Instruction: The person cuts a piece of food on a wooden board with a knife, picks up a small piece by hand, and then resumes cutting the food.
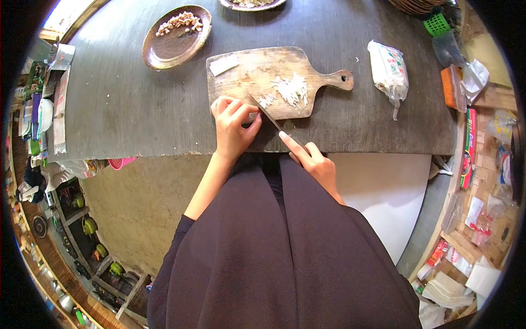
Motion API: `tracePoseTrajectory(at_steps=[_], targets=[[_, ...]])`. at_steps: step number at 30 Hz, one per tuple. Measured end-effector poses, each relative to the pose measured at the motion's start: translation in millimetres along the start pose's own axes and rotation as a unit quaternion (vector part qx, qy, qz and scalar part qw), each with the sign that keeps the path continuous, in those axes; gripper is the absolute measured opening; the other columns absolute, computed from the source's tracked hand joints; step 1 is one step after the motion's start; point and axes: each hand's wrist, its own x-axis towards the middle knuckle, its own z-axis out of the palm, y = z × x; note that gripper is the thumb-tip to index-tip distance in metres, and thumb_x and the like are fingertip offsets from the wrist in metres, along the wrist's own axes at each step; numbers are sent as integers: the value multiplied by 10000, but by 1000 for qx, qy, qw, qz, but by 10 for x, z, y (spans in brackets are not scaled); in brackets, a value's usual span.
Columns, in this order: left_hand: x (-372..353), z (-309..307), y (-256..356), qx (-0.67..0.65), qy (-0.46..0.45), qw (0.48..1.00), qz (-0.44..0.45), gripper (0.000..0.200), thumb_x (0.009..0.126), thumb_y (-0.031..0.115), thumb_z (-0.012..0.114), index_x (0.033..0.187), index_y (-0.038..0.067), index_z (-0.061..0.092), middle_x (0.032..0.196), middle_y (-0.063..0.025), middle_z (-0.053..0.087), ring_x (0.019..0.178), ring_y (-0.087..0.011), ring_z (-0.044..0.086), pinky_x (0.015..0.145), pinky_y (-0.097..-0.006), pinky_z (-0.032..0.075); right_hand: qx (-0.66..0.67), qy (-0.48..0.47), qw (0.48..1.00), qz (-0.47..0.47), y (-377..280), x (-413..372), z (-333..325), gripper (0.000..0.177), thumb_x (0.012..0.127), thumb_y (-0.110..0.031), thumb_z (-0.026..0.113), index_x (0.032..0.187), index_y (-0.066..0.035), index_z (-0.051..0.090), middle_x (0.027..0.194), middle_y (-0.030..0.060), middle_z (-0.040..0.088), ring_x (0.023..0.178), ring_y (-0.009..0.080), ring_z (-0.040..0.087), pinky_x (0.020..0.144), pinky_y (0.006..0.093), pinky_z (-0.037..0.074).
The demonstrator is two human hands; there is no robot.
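Note:
A wooden cutting board [246,74] lies on the dark table, its handle to the right. My right hand [312,162] grips a knife [268,114], index finger along its back, the blade slanting up-left over the board's front edge. My left hand [234,125] is at the board's front left corner, fingers curled on a small white piece [252,115] beside the blade. Thin white strips [292,90] are heaped on the board's right half, some close to the blade. A white block [224,64] rests at the back left corner.
Behind the board on the left, a brown plate [174,50] holds small brownish pieces. Another plate [253,4] is at the top edge. A white plastic package [388,71] lies right of the board. A green basket [436,25] and an orange-lidded item [453,88] stand far right.

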Motion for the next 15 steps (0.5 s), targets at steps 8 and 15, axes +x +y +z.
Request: tracePoseTrajectory(at_steps=[8, 15], targets=[[-8, 6, -14, -4, 5, 1000, 7, 179, 701, 57, 818, 825, 122, 707, 689, 10, 558, 830, -249, 542, 843, -400, 411, -2, 13, 1000, -5, 38, -14, -22, 577, 958, -277, 693, 1495, -419, 538, 803, 54, 494, 521, 240, 606, 495, 384, 518], [-2, 0, -20, -3, -2, 1000, 7, 183, 693, 49, 811, 818, 117, 696, 697, 6, 561, 839, -258, 547, 851, -401, 410, 13, 8, 1000, -10, 55, -69, -24, 587, 950, -269, 705, 1491, -427, 541, 805, 46, 491, 509, 234, 590, 485, 382, 506]])
